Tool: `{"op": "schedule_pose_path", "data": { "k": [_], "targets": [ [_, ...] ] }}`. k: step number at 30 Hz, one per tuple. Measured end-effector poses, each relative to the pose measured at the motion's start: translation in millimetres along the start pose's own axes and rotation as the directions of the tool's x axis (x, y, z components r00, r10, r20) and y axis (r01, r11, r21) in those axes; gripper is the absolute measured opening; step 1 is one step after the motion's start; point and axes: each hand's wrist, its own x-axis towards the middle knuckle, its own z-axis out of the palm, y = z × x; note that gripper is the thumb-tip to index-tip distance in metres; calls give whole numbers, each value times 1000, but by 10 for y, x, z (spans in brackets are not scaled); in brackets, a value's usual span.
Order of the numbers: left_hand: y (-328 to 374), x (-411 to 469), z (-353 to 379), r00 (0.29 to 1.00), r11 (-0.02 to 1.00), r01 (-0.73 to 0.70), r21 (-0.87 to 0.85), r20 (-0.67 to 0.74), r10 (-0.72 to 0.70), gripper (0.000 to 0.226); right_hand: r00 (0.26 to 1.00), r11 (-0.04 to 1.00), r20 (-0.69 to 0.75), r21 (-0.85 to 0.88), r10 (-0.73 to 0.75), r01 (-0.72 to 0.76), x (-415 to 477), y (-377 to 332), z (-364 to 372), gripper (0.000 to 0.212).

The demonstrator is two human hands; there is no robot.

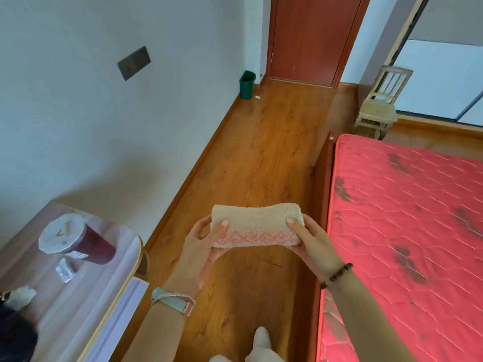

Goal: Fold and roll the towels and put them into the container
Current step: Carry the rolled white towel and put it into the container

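A beige towel [257, 226] with a pink key-pattern border is rolled into a short cylinder and held level in the air above the wooden floor. My left hand [202, 246] grips its left end, thumb on top. My right hand [311, 241] grips its right end the same way. No container for towels is visible in this view.
A red quilted mattress [407, 231] on a wooden bed frame fills the right side. At the left stands a glass-topped table [109, 257] with a sealed drink cup [75, 241]. Farther off are a green bin [247, 84], a wooden chair [381, 103] and a red door [311, 37].
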Motion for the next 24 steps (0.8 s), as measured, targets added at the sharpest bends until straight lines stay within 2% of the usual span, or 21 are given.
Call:
{"op": "schedule_pose_path", "data": {
  "k": [2, 5, 7, 11, 14, 21, 24],
  "targets": [
    [85, 231, 118, 1000, 1000, 12, 22, 8, -12, 67, 1000, 1000, -15, -1, -7, 7, 198, -106, -74, 52],
    [178, 543, 273, 999, 999, 42, 28, 30, -43, 69, 998, 1000, -58, 0, -20, 20, 424, -209, -190, 70],
    [239, 772, 383, 996, 997, 62, 42, 54, -64, 68, 996, 1000, -89, 4, -29, 29, 560, -276, -265, 73],
    [378, 1294, 617, 989, 993, 93, 79, 112, -101, 58, 988, 999, -147, 24, -40, 44, 886, -390, -405, 48],
    [514, 1705, 774, 977, 987, 85, 137, 184, -110, 57, 981, 998, -191, 39, -38, 47, 1157, -492, -464, 41],
    [1059, 2819, 1060, 943, 970, 70, 233, 302, -140, 65, 956, 994, -291, 93, -29, 58, 2010, -858, -394, 49],
    [1350, 3235, 1140, 925, 963, 83, 258, 339, -171, 62, 950, 992, -308, 100, -47, 81, 2369, -1061, -292, 61]
  ]
}}
